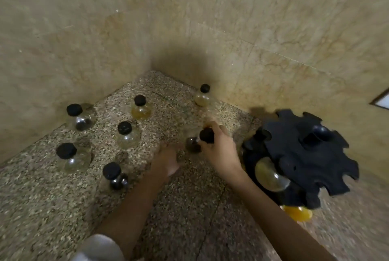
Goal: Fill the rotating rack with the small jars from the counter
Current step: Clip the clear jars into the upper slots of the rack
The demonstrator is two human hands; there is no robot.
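My right hand [221,149] is shut on a small glass jar [192,145] with dark contents, gripping it at its black cap, just left of the black rotating rack [305,155]. My left hand [166,160] rests on the counter beside that jar, fingers apart and holding nothing. Two jars hang in the rack: a pale yellow one [270,174] and an orange one [299,213]. Several black-capped jars stand on the counter to the left, among them a yellow-filled one [140,109], a clear one [127,135] and a dark one [116,177].
The speckled stone counter [189,208] ends in a corner between two beige marble walls [252,39]. One jar [203,96] stands against the right wall. The rack sits close to that wall, with notched slots around its rim.
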